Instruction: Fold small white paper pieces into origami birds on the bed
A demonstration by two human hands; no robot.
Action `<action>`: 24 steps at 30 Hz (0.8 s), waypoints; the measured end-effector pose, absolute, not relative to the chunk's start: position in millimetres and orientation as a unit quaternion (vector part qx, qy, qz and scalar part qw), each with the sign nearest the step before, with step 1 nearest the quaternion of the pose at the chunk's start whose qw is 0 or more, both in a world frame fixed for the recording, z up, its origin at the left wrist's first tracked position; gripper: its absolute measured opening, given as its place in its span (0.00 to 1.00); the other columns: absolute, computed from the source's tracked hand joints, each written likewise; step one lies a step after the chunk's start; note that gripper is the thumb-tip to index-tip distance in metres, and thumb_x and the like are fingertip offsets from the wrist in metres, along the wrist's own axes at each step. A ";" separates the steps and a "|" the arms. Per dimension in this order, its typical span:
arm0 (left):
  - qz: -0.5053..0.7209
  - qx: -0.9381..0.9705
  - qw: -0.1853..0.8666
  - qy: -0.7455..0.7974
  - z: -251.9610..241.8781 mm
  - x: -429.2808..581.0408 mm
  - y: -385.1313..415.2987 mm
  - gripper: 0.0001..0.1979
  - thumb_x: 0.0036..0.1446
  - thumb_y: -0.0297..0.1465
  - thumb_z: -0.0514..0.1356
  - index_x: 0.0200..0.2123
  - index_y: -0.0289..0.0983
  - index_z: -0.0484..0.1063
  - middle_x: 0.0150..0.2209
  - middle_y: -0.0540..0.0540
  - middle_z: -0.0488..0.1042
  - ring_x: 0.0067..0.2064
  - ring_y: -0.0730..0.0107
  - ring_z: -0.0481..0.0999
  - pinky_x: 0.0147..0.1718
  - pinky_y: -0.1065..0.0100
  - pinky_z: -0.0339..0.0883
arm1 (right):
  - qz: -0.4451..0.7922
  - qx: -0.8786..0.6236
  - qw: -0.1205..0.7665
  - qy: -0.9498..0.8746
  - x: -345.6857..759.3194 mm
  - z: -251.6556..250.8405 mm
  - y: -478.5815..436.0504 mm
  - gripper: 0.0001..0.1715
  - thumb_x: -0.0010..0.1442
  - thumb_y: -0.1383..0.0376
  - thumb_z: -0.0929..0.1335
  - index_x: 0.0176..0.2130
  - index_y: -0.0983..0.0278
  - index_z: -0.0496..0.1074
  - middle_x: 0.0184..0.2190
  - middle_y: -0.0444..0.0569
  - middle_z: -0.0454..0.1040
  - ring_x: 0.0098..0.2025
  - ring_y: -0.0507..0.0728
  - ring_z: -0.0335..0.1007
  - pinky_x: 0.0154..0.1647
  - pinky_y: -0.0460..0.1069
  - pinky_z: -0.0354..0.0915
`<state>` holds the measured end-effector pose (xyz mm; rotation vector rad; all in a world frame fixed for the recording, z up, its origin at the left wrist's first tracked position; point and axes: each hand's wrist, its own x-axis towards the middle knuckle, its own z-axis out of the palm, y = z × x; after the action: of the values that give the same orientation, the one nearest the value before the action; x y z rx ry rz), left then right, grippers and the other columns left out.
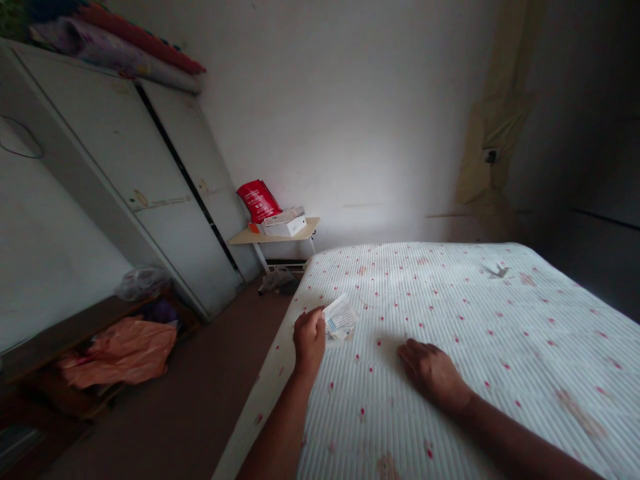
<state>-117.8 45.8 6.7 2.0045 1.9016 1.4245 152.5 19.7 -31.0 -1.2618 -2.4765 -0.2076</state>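
My left hand (309,335) is closed on the edge of a small clear plastic packet (342,319) with white printed paper in it. The packet is just above or against the bed's ribbed white cover (400,413), which has small red flowers; I cannot tell whether they touch. To the right, my right hand (434,373) is low over the cover with its fingers curled and pressed together. Whatever those fingertips hold, if anything, is hidden from view. A thin, thread-like curve (367,305) shows on the cover beyond the packet.
A grey crumpled piece (499,271) lies far right on the bed. Beyond the bed's left corner, a small table (241,237) carries a red bag (258,201) and a white box (287,225). Left stand a wardrobe (125,160) and a bench with an orange plastic bag (127,350).
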 end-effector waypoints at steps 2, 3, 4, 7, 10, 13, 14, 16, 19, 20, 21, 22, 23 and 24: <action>0.504 0.609 0.065 0.609 12.1 -111.4 40.3 0.16 0.58 0.35 0.49 0.36 0.34 0.74 0.32 0.45 0.76 0.36 0.65 0.73 0.37 0.69 0.65 | -0.071 -0.447 0.175 -0.874 151.9 -28.6 19.4 0.10 0.58 0.71 0.60 0.32 0.65 0.70 0.29 0.49 0.72 0.28 0.54 0.67 0.29 0.47 0.56; 0.527 0.590 0.098 0.604 15.0 -107.3 37.7 0.16 0.57 0.36 0.50 0.36 0.34 0.74 0.30 0.46 0.75 0.34 0.66 0.73 0.35 0.70 0.65 | -0.070 -0.449 0.176 -0.873 151.6 -27.6 19.2 0.10 0.58 0.71 0.60 0.32 0.65 0.70 0.29 0.49 0.72 0.28 0.54 0.67 0.29 0.47 0.56; 0.548 0.573 0.136 0.594 17.8 -102.9 35.2 0.16 0.57 0.37 0.50 0.37 0.34 0.74 0.29 0.47 0.75 0.33 0.67 0.73 0.33 0.71 0.65 | -0.069 -0.450 0.178 -0.872 151.3 -27.0 18.9 0.10 0.58 0.72 0.61 0.32 0.65 0.70 0.29 0.50 0.72 0.28 0.54 0.67 0.29 0.47 0.56; 0.592 0.523 0.265 0.552 23.5 -88.8 29.5 0.17 0.54 0.39 0.53 0.38 0.32 0.73 0.27 0.49 0.73 0.31 0.69 0.72 0.30 0.73 0.64 | -0.071 -0.451 0.180 -0.871 150.9 -27.1 18.5 0.10 0.57 0.72 0.60 0.32 0.65 0.70 0.29 0.50 0.72 0.28 0.53 0.67 0.29 0.47 0.56; 0.604 0.479 0.323 0.549 22.3 -77.4 26.3 0.17 0.51 0.39 0.56 0.36 0.31 0.74 0.22 0.50 0.70 0.26 0.72 0.68 0.26 0.75 0.61 | -0.082 -0.450 0.180 -0.871 151.2 -29.2 18.7 0.10 0.58 0.72 0.60 0.32 0.65 0.70 0.29 0.50 0.72 0.27 0.53 0.67 0.28 0.47 0.55; 0.605 0.459 0.342 0.554 15.2 -71.4 25.2 0.16 0.49 0.39 0.57 0.34 0.31 0.74 0.21 0.51 0.68 0.25 0.74 0.66 0.24 0.76 0.59 | -0.087 -0.450 0.181 -0.870 151.2 -30.1 18.9 0.10 0.58 0.71 0.61 0.32 0.65 0.70 0.29 0.49 0.72 0.27 0.53 0.67 0.28 0.47 0.55; 0.605 0.455 0.349 0.553 12.2 -70.7 25.3 0.16 0.49 0.38 0.57 0.33 0.31 0.74 0.21 0.51 0.68 0.25 0.74 0.65 0.24 0.76 0.58 | -0.086 -0.451 0.181 -0.869 150.9 -29.8 18.9 0.10 0.58 0.71 0.61 0.32 0.65 0.70 0.28 0.49 0.72 0.27 0.53 0.67 0.28 0.47 0.55; 0.603 0.450 0.361 0.551 6.1 -70.5 26.0 0.16 0.48 0.38 0.57 0.33 0.31 0.74 0.21 0.51 0.68 0.25 0.74 0.66 0.24 0.75 0.58 | -0.084 -0.453 0.180 -0.869 150.3 -28.2 18.6 0.11 0.58 0.71 0.60 0.30 0.65 0.70 0.28 0.49 0.71 0.27 0.53 0.67 0.28 0.47 0.55; 0.599 0.445 0.371 0.552 -1.1 -70.8 26.8 0.15 0.47 0.37 0.58 0.32 0.31 0.74 0.20 0.51 0.68 0.25 0.73 0.66 0.24 0.75 0.58 | -0.084 -0.449 0.180 -0.871 149.5 -25.4 17.8 0.11 0.59 0.71 0.60 0.30 0.65 0.69 0.27 0.48 0.71 0.26 0.52 0.66 0.28 0.47 0.55; 0.599 0.444 0.372 0.554 -2.7 -70.4 26.6 0.15 0.47 0.37 0.58 0.32 0.30 0.74 0.20 0.51 0.68 0.25 0.73 0.66 0.24 0.75 0.58 | -0.085 -0.448 0.182 -0.871 149.5 -24.8 17.5 0.11 0.59 0.71 0.60 0.30 0.65 0.69 0.27 0.48 0.71 0.25 0.52 0.66 0.28 0.47 0.55; 0.597 0.443 0.373 0.555 -3.9 -69.5 26.1 0.15 0.47 0.37 0.58 0.32 0.30 0.74 0.20 0.51 0.68 0.25 0.73 0.65 0.24 0.75 0.58 | -0.085 -0.446 0.186 -0.872 149.5 -24.5 17.2 0.11 0.59 0.71 0.60 0.30 0.65 0.69 0.27 0.49 0.71 0.25 0.52 0.66 0.28 0.47 0.55; 0.595 0.443 0.375 0.556 -4.9 -68.1 25.2 0.15 0.47 0.37 0.58 0.32 0.30 0.74 0.20 0.51 0.68 0.24 0.73 0.65 0.24 0.75 0.57 | -0.085 -0.444 0.190 -0.871 149.7 -24.4 16.9 0.12 0.59 0.71 0.59 0.30 0.65 0.69 0.27 0.49 0.71 0.26 0.52 0.66 0.28 0.47 0.55; 0.593 0.444 0.378 0.556 -5.7 -66.3 24.1 0.15 0.47 0.37 0.58 0.32 0.30 0.74 0.20 0.51 0.68 0.24 0.74 0.65 0.24 0.75 0.57 | -0.084 -0.443 0.194 -0.871 149.9 -24.5 16.8 0.12 0.60 0.71 0.59 0.30 0.65 0.69 0.27 0.49 0.71 0.26 0.52 0.66 0.28 0.47 0.55; 0.590 0.445 0.382 0.555 -6.4 -64.1 22.8 0.15 0.47 0.37 0.58 0.32 0.30 0.75 0.20 0.50 0.68 0.24 0.74 0.65 0.23 0.75 0.57 | -0.083 -0.442 0.197 -0.871 150.1 -24.6 16.7 0.12 0.60 0.71 0.59 0.29 0.65 0.69 0.27 0.49 0.71 0.26 0.52 0.66 0.28 0.47 0.55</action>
<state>-64.1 22.8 -6.4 1.1351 1.4164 1.5038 150.1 16.7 -24.6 -1.2376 -2.4392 -0.2317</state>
